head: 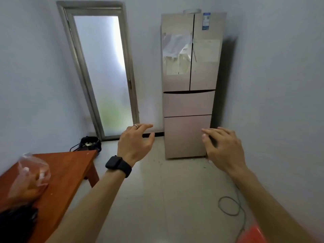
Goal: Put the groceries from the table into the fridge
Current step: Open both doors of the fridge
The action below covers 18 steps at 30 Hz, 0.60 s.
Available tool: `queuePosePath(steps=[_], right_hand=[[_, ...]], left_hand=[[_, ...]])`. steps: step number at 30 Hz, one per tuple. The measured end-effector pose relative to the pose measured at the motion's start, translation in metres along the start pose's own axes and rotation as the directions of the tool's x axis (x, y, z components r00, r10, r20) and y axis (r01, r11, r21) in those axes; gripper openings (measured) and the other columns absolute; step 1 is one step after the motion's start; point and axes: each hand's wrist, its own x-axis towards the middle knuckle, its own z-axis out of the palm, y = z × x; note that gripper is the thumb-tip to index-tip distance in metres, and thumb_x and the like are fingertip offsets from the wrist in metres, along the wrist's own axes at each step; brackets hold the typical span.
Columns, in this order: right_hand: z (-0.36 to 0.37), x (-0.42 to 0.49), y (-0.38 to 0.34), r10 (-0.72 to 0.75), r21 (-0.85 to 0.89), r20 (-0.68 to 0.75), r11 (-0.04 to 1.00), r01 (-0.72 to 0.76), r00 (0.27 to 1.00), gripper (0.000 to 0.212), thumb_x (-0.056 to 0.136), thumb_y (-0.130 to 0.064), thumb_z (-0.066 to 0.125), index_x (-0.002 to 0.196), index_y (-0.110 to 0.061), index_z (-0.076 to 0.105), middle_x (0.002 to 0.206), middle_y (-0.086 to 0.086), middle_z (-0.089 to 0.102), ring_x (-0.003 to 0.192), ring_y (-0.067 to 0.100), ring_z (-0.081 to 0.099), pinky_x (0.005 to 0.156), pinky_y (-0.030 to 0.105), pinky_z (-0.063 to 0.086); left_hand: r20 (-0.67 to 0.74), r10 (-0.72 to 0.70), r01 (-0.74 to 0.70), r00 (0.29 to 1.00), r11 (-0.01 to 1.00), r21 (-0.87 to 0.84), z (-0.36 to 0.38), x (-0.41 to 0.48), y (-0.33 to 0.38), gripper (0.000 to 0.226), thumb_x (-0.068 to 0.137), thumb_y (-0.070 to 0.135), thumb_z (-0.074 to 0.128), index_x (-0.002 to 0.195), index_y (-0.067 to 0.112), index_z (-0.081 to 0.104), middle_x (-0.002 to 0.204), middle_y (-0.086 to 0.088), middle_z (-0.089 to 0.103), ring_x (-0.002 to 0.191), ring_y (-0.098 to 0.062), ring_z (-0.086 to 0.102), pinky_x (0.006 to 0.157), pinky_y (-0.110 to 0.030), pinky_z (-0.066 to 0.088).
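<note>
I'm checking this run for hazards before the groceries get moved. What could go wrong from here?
A loose cable loops across the floor right of the path to the fridge and could catch a foot. The clear plastic bag sits near the table edge and might slide off. Both hands are empty and the fridge doors are shut.

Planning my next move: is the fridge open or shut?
Shut: the fridge shows both upper doors flush and both drawers pushed in.
</note>
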Motion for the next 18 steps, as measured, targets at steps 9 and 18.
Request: queuePosePath(steps=[9,18], right_hand=[[0.078,0.115,0.070,0.094,-0.084,0.063,0.993,-0.089,0.994,0.047,0.094,-0.052,0.040,0.130,-0.033,0.065,0.130,-0.012,0.065,0.123,0.015,0.049,0.101,0.036,0.042],[0.147,0.227,0.144,0.171,-0.087,0.081,0.983,-0.164,0.982,0.037,0.100,-0.043,0.049,0.132,-0.033,0.064,0.134,-0.012,0.062,0.127,0.013,0.046,0.103,0.034,0.040]], left_hand=[[0.086,-0.005,0.010,0.996,0.998,-0.059,0.114,0.125,-0.042,0.035,0.092,0.043,0.058,0.126,0.034,0.063,0.115,0.005,0.067,0.109,-0.019,0.057,0.090,-0.040,0.051],[0.201,0.034,-0.024,0.979,0.998,-0.051,0.221,0.253,-0.055,0.038,0.095,0.043,0.055,0.131,0.032,0.060,0.121,0.002,0.065,0.115,-0.019,0.055,0.094,-0.040,0.049]])
